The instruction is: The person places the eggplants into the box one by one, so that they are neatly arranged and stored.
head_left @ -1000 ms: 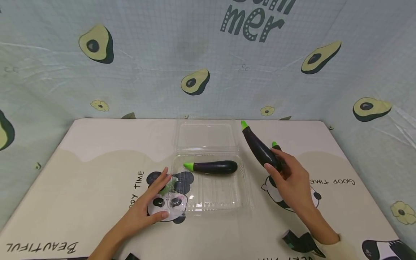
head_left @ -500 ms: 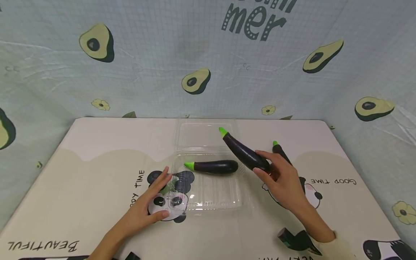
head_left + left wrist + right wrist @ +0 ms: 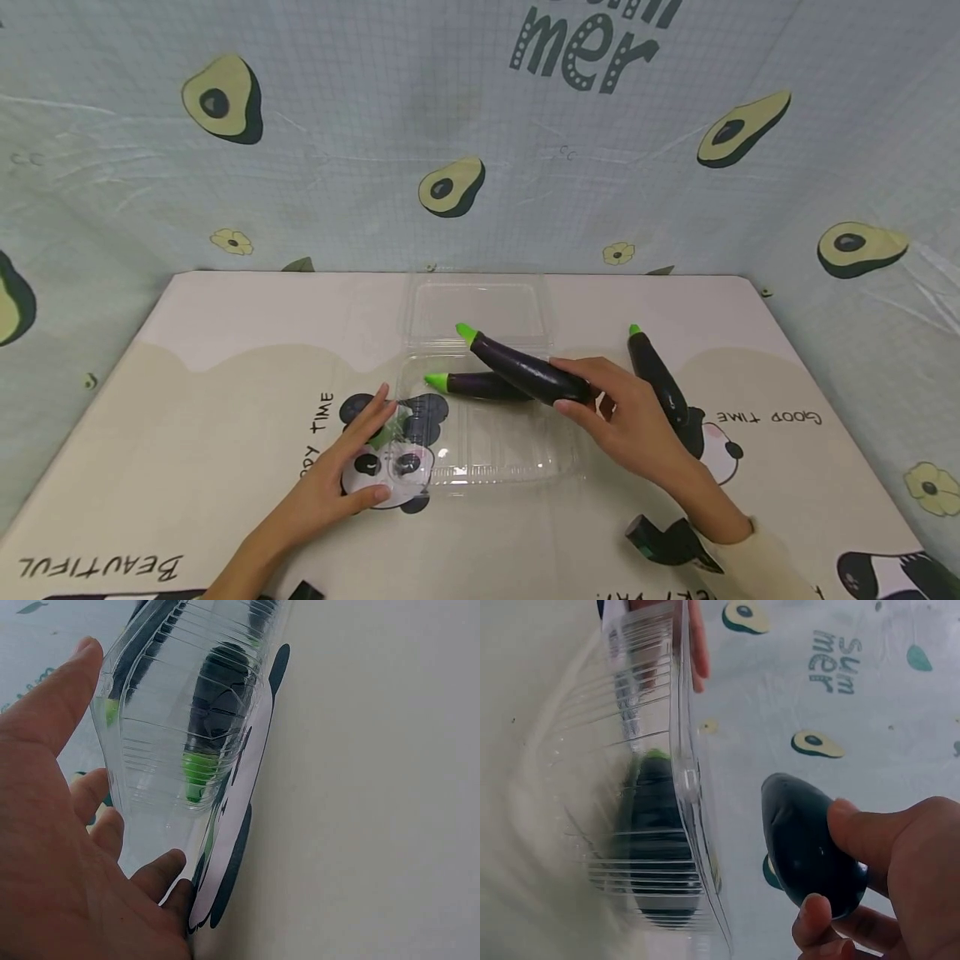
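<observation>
In the head view my right hand (image 3: pixel 630 417) grips a dark purple eggplant (image 3: pixel 525 367) by its thick end, its bright green tip toward the upper left. That eggplant is held above a clear plastic clamshell box (image 3: pixel 495 454), whose lid (image 3: pixel 476 308) lies open toward the back. A second eggplant (image 3: pixel 472 385) lies inside the box, partly covered by the held one. My left hand (image 3: pixel 330 479) is at the box's left side, fingers spread and fairly straight. In the left wrist view the fingertips (image 3: pixel 88 656) reach the box wall.
A third eggplant (image 3: pixel 658 375) lies on the table right of the box, behind my right forearm. A black object (image 3: pixel 663 542) is by the right wrist. The printed table cover (image 3: pixel 210 433) meets an avocado-patterned curtain (image 3: pixel 337 192) at the back.
My right hand has carried the eggplant leftward from the right side of the table to over the box, uncovering the third eggplant. The left hand has stayed where it was.
</observation>
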`<state>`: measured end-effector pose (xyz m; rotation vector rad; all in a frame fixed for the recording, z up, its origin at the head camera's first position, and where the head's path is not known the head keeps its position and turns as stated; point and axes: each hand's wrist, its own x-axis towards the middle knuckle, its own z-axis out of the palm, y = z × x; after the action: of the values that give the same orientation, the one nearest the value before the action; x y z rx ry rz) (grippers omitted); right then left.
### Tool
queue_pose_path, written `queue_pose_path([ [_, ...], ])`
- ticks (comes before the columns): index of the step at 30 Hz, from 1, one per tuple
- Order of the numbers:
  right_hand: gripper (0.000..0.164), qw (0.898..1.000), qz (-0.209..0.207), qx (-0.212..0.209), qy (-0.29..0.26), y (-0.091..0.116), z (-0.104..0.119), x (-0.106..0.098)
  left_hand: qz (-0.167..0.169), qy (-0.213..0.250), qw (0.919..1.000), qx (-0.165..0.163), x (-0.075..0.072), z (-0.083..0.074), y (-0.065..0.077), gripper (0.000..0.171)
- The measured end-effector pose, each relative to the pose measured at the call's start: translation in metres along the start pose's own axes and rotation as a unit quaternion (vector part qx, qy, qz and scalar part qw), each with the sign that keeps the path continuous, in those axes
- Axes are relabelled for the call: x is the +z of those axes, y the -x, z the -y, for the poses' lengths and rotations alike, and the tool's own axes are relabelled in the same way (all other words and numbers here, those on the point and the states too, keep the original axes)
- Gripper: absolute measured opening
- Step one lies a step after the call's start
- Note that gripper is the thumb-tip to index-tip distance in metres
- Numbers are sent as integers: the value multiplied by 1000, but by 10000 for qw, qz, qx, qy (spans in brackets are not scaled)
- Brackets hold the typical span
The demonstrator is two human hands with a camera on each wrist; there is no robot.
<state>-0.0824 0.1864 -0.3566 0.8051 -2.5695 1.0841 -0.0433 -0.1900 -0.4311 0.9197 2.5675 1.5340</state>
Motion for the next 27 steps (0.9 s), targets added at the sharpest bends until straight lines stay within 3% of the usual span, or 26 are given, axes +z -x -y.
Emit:
queue_pose_path([
  [18,49,9958,505,-765,-25,-4,-5,24,-45,-31,10000,-9,1,0,1,88],
  [27,48,9894,962,-1016,392,-6,-4,28,15,-19,10000,-73,-1,1,0,89],
])
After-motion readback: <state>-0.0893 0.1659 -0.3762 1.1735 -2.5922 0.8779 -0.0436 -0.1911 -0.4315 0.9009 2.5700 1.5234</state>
